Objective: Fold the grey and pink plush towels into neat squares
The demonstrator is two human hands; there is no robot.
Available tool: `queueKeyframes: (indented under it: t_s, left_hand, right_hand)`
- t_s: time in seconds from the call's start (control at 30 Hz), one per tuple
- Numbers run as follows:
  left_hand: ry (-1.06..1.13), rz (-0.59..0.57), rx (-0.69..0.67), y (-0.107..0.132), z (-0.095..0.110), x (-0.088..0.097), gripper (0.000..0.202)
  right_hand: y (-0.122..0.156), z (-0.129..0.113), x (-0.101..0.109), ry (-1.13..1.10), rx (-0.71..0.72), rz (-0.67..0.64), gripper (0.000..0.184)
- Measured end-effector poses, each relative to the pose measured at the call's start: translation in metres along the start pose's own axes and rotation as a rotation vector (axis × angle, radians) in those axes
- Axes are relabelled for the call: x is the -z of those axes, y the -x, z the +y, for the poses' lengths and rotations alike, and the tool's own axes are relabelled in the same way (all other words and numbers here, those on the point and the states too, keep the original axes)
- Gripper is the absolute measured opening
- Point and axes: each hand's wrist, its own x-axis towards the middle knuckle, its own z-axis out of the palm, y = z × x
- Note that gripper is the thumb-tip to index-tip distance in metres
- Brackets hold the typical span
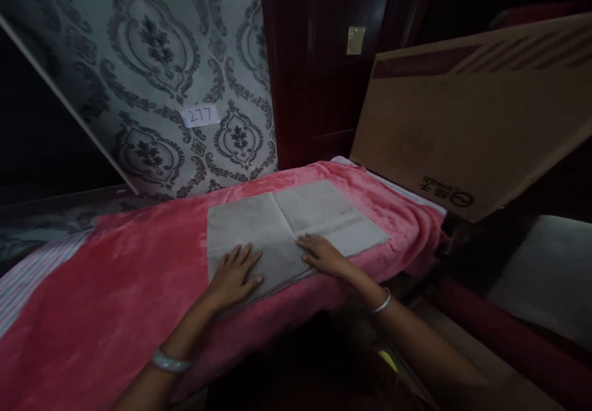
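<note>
A grey rectangular piece of cloth (250,220) lies spread on a pink plush blanket (152,263), with a crease running across its middle. My left hand (235,278) rests flat on the cloth's near left part, fingers spread and thumb out to the right. On the near edge by the crease lies my right hand (324,254), palm down with its fingers stretched out to the left. Neither hand grips anything. What lies under the palms is hidden.
Behind the blanket stands a patterned wall (194,47) with a paper label (200,115) reading 277. A dark red door (319,78) is beside it. At the right leans a large cardboard box (472,121). Striped fabric (41,269) shows under the blanket's left end.
</note>
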Motion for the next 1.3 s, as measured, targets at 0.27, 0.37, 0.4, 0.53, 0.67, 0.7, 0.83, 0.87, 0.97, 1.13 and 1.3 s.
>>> queueKeyframes:
  t_s: [0.27,0.37,0.4,0.53,0.67,0.7,0.83,0.87,0.97,1.13,1.3]
  left_hand:
    - [0.001,0.072,-0.061,-0.072,0.051,0.024,0.060]
    - [-0.022,0.061,-0.087,-0.088,0.066,0.009,0.064]
    - [-0.031,0.067,-0.094,-0.090,0.069,0.002,0.064]
    - [-0.049,0.109,-0.114,-0.089,0.070,-0.016,0.063]
    - [-0.034,0.113,-0.119,-0.085,0.068,-0.016,0.064]
    - [-0.028,0.116,-0.118,-0.085,0.068,-0.016,0.065]
    - [0.010,0.136,-0.120,-0.085,0.067,-0.016,0.064]
    - [0.021,0.144,-0.124,-0.085,0.067,-0.016,0.064]
    - [0.060,0.169,-0.141,-0.085,0.066,-0.019,0.063]
    - [0.264,0.235,-0.160,-0.088,0.058,-0.025,0.054]
    - [1.045,0.403,-0.110,-0.096,0.037,-0.030,0.039]
  right_hand:
    - [0.013,0.102,0.068,0.004,-0.653,0.293,0.059]
    - [0.017,0.120,0.073,-0.010,-0.738,0.279,0.056]
    - [0.018,0.124,0.074,-0.022,-0.752,0.274,0.054]
    - [0.016,0.137,0.080,-0.129,-0.778,0.242,0.046]
    - [0.022,0.151,0.090,-0.354,-0.732,0.212,0.031]
    - [0.027,0.153,0.091,-0.489,-0.715,0.221,0.027]
    - [0.050,0.159,0.083,-1.171,-0.639,0.348,0.017]
    - [0.055,0.159,0.079,-1.244,-0.622,0.378,0.017]
    - [0.062,0.156,0.064,-1.366,-0.607,0.526,0.019]
    - [0.052,0.140,0.038,-1.523,-0.621,0.878,0.018]
    - [0.033,0.110,0.027,-1.421,-0.671,1.086,0.013]
